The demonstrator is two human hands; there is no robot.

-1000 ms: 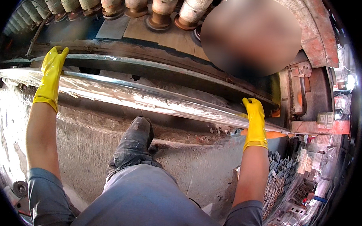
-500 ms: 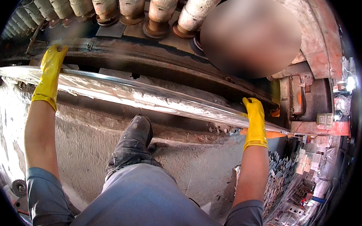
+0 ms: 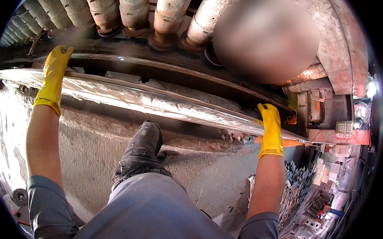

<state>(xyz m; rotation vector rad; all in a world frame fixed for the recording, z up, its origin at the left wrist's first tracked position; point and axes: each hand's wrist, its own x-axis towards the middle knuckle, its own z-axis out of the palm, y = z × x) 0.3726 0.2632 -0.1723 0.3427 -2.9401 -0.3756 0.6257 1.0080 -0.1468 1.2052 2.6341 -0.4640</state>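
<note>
A long, thin, light slab (image 3: 137, 98) stands on edge across my front. Its near face is streaked and shiny. Both my hands wear yellow rubber gloves. Toward the slab's left end, my left hand (image 3: 54, 74) reaches over the top edge with its fingers bent, partly hidden from me. My right hand (image 3: 270, 124) is hooked over the same edge near the right end, fingers curled. The slab's far face and the fingertips behind it are out of sight.
Behind the slab runs a dark trough with a curved rail (image 3: 193, 75), and beyond it a row of thick stained cylinders (image 3: 134, 12). An orange piece (image 3: 283, 142) lies under the slab's right end. Stacked thin pieces (image 3: 294, 186) stand at right. A blurred oval covers the upper right.
Behind the slab, the cylinders have shifted slightly left and down in the picture, and the rail's outline looks different. My hands and the slab stay almost where they were.
</note>
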